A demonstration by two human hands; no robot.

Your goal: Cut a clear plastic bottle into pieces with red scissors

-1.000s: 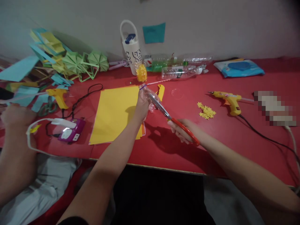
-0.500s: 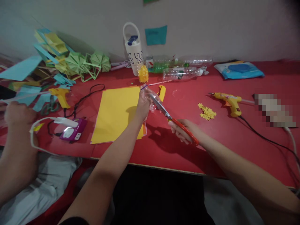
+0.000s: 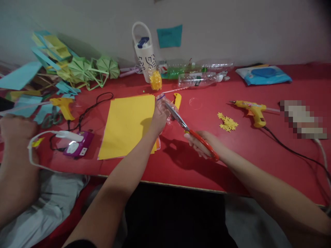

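Observation:
Closed around a clear plastic bottle piece (image 3: pixel 169 119) with a purple band at its upper end, my left hand (image 3: pixel 158 119) is raised over the right side of some yellow paper sheets (image 3: pixel 129 124). My right hand (image 3: pixel 200 146) grips the red handles of a pair of scissors (image 3: pixel 182 123). Their metal blades point up and left, lying against the plastic beside my left fingers. Whether the blades are cutting into it I cannot tell. Just beyond my left hand is a lumpy yellow piece in clear plastic (image 3: pixel 156 81). A yellow-handled cutter (image 3: pixel 177 100) lies behind the blades.
Yellow paper stars (image 3: pixel 228 123) and a yellow glue gun (image 3: pixel 249 109) lie at right. Plastic bottles (image 3: pixel 196 80), a white tumbler (image 3: pixel 144 62) and a wipes pack (image 3: pixel 263 75) line the back. A purple power adapter (image 3: pixel 81 144) and another person's arm (image 3: pixel 19 155) are at left.
The camera view has turned slightly, so most table items appear a little further left. My left hand and the plastic piece have shifted slightly right; the scissors remain against the plastic.

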